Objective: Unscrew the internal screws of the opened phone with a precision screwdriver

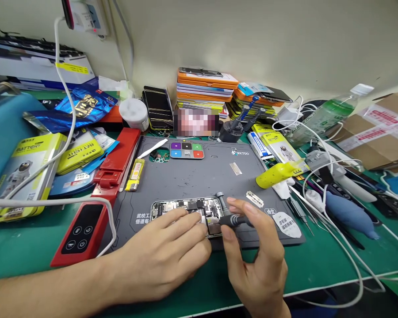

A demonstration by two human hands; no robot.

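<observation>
Right hand (255, 260) grips one screwdriver (234, 219); left hand (159, 260), grip open, presses one opened phone (185, 208).

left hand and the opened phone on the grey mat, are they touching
Touching. The head view shows the left hand with its fingers lying directly on the opened phone, no gap visible between them.

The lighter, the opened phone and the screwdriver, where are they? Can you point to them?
yellow lighter (135, 175), head view, middle of its body.
opened phone (185, 206), head view, bare circuit parts above the left hand's fingers.
screwdriver (237, 221), head view, dark handle held in the right hand's fingers.
</observation>
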